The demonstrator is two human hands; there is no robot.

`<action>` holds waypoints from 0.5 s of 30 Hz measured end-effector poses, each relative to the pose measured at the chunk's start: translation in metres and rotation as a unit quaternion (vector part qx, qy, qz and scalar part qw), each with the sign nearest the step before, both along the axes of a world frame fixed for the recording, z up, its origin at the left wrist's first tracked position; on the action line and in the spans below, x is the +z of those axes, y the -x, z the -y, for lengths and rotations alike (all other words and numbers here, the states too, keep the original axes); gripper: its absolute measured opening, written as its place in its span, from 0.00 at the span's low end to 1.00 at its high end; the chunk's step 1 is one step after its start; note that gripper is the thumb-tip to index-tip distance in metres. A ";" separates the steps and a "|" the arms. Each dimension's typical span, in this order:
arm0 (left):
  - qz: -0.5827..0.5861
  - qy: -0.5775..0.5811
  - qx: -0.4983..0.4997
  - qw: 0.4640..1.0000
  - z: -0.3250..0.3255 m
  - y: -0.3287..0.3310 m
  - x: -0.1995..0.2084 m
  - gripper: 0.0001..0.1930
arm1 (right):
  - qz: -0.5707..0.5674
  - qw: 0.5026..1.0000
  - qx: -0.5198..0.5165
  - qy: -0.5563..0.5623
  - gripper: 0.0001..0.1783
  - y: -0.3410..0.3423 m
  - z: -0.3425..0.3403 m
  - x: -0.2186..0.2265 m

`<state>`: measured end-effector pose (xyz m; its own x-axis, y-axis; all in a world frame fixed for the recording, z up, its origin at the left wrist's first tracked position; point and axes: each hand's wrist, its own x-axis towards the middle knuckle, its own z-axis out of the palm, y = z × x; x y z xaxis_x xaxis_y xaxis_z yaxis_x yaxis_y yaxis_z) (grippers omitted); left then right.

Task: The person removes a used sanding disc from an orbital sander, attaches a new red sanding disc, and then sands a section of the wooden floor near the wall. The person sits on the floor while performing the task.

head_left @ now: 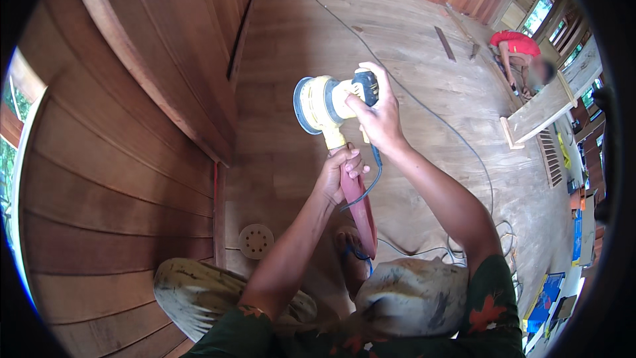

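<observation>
A yellow random orbital sander is raised above the floor on its side, its round pad facing left. My right hand is closed round its black-topped head. Just below the sander's yellow dust port, my left hand grips the neck of a reddish dust bag, which hangs down toward my feet. A dark power cord loops down from the sander past the bag. Near my left knee, a round sanding disc with a ring of holes lies on the floor.
A wood-plank wall rises close on my left. A long cable crosses the wooden floor, with coils near my right knee. At the far right a person in red crouches by a wooden post. Boxes stand at right.
</observation>
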<state>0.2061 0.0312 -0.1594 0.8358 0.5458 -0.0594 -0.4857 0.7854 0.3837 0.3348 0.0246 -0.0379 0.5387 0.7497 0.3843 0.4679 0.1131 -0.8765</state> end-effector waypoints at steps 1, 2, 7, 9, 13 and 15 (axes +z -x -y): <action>0.053 0.022 -0.025 0.998 -0.004 -0.002 -0.010 0.05 | -0.018 1.000 0.013 -0.007 0.38 -0.009 -0.003 -0.008; 0.033 0.014 -0.019 0.999 -0.008 -0.006 -0.020 0.06 | -0.012 1.000 0.009 -0.012 0.38 -0.015 -0.007 -0.017; -0.375 -0.132 0.193 0.897 0.004 -0.066 -0.069 0.13 | 0.109 0.988 -0.104 -0.038 0.40 -0.024 -0.021 -0.045; -0.415 -0.193 0.251 0.853 0.033 -0.096 -0.078 0.15 | 0.265 0.958 -0.113 0.002 0.42 -0.028 -0.023 -0.039; -0.360 -0.079 0.188 0.910 0.077 -0.123 -0.091 0.24 | 0.245 0.967 -0.071 -0.019 0.41 -0.069 -0.033 0.005; -0.342 0.040 0.069 0.936 0.066 -0.125 -0.102 0.33 | 0.329 0.944 0.020 -0.009 0.42 -0.084 -0.024 0.020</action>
